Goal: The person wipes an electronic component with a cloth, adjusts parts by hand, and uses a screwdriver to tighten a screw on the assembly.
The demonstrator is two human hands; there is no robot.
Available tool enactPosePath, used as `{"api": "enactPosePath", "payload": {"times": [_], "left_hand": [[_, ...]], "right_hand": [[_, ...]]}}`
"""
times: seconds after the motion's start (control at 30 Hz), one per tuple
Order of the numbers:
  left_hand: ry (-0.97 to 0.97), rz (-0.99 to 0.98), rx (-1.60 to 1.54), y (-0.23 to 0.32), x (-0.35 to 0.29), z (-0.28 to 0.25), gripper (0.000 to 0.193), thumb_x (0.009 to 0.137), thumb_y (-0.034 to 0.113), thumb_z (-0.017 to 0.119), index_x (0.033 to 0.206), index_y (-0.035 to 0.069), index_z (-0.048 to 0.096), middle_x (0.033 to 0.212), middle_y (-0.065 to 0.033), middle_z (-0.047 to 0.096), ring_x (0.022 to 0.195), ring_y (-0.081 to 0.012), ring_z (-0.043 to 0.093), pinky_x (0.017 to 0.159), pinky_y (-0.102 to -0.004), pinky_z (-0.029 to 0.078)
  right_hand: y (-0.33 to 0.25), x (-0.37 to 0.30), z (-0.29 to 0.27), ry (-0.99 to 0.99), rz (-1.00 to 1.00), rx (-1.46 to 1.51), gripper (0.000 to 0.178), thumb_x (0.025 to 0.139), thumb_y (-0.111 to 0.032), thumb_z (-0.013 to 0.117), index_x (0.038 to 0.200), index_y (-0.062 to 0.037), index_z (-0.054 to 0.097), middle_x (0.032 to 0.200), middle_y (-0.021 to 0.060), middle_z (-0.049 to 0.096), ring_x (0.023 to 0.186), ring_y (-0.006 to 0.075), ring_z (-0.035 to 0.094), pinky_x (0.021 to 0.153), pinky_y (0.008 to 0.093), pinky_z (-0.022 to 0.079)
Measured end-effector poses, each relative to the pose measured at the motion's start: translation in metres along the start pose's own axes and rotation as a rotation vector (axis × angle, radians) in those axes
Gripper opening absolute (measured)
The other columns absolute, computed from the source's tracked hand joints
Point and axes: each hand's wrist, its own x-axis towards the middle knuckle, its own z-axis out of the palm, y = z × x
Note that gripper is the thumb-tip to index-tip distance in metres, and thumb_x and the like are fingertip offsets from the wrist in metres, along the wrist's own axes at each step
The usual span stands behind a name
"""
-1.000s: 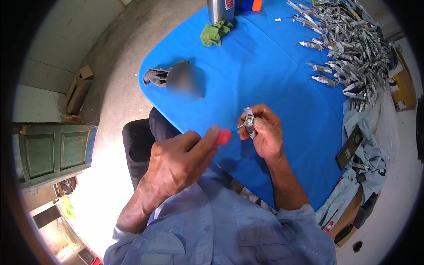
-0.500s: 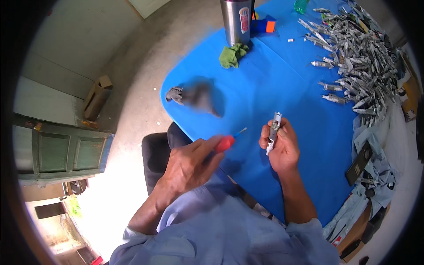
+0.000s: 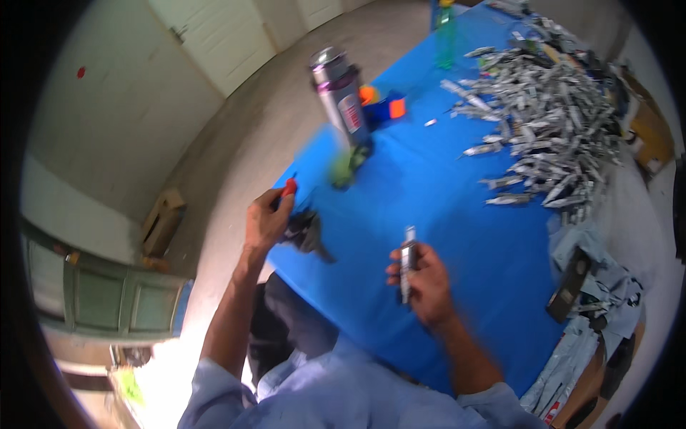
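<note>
My left hand (image 3: 266, 220) is closed around a screwdriver with a red handle (image 3: 289, 187), above the left edge of the blue-covered table (image 3: 371, 189). Its thin shaft is mostly blurred. A crumpled dark grey cloth (image 3: 309, 232) lies just beside that hand. My right hand (image 3: 430, 284) grips a slim silver-and-white cylindrical part (image 3: 408, 261) between thumb and fingers, held roughly upright over the middle of the table. Similar parts form a large pile (image 3: 550, 121) on the far right.
A steel flask (image 3: 339, 104) stands at the far left edge, a green cloth (image 3: 345, 170) at its base. Behind it are a blue-and-orange object (image 3: 389, 109) and a green bottle (image 3: 445, 43). A dark flat box (image 3: 569, 286) and plastic wrappings lie along the right side.
My left hand has moved left and away from me with the screwdriver, to beside the grey cloth. My right hand still holds the part. The whole view has shifted.
</note>
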Motion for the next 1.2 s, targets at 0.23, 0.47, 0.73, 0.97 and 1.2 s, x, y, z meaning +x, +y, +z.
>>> {"api": "enactPosePath", "payload": {"times": [0.23,0.47,0.73,0.97,1.2], "left_hand": [[-0.018,-0.115,0.009,-0.016,0.066,0.047,0.042,0.094,0.031,0.073,0.119,-0.003,0.076,0.083,-0.0116,0.072,0.077,-0.0193,0.069,0.071,-0.037,0.055],[-0.062,0.013,-0.039,0.031,0.036,0.057,0.06,0.091,0.024,0.073,0.142,-0.006,0.061,0.129,-0.0265,0.071,0.117,-0.0355,0.071,0.102,-0.0445,0.056],[0.052,0.141,0.307,0.006,-0.046,0.029,0.057,0.086,0.03,0.081,0.132,-0.001,0.068,0.138,-0.0227,0.066,0.131,-0.0417,0.059,0.115,-0.0526,0.044],[0.105,0.292,0.216,-0.002,-0.093,0.038,0.033,0.09,0.011,0.076,0.121,0.0,0.072,0.128,-0.0233,0.068,0.12,-0.0442,0.063,0.107,-0.0505,0.05],[0.082,0.35,0.206,0.028,-0.144,0.038,0.036,0.087,0.01,0.079,0.122,0.0,0.071,0.127,-0.0223,0.069,0.119,-0.0435,0.064,0.107,-0.0515,0.051]], "right_hand": [[-0.01,0.0,0.002,-0.031,0.052,-0.175,0.051,0.105,-0.003,0.06,0.154,0.0003,0.045,0.132,0.0155,0.062,0.118,0.0231,0.068,0.103,0.0372,0.056],[-0.017,-0.003,0.006,0.01,0.106,-0.057,0.056,0.105,-0.003,0.062,0.157,0.0041,0.043,0.132,0.0143,0.061,0.117,0.0236,0.069,0.106,0.0396,0.058],[0.0,0.0,-0.003,0.066,0.039,0.062,0.051,0.103,-0.003,0.065,0.151,0.0043,0.051,0.133,0.014,0.062,0.114,0.0256,0.07,0.1,0.0414,0.062],[0.011,0.002,-0.003,0.051,0.009,0.066,0.045,0.104,-0.005,0.065,0.147,0.0001,0.055,0.132,0.0111,0.063,0.117,0.0279,0.068,0.102,0.0463,0.058],[0.022,0.004,-0.012,0.049,-0.022,0.063,0.045,0.103,-0.006,0.066,0.147,-0.0002,0.058,0.133,0.0116,0.065,0.112,0.0259,0.072,0.091,0.0392,0.062]]}}
